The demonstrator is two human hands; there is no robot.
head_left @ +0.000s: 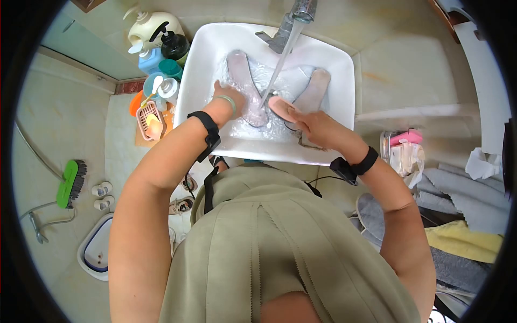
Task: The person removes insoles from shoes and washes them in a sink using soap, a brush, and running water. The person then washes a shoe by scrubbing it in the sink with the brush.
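A white sink (188, 129) holds water and two pale, see-through, sole-shaped shoes, whose exact kind I cannot make out. The left shoe (242, 75) lies slanted under the running stream, and my left hand (230, 100) grips its near side, fingertips partly hidden. Further right rests the other shoe (316, 89), its lower end behind my right hand (318, 128). That hand is closed around a pink oval brush (281, 107), held just right of the stream. A thin dark loop hangs beneath the right hand. Water pours from the metal faucet (304, 9).
Pump bottles (175, 46) and a pink soap dish (148, 121) stand left of the sink. Pink-and-white packets (406, 148) and grey towels (458, 185) lie right. A green brush (70, 183) and a white basin (89, 242) are at far left.
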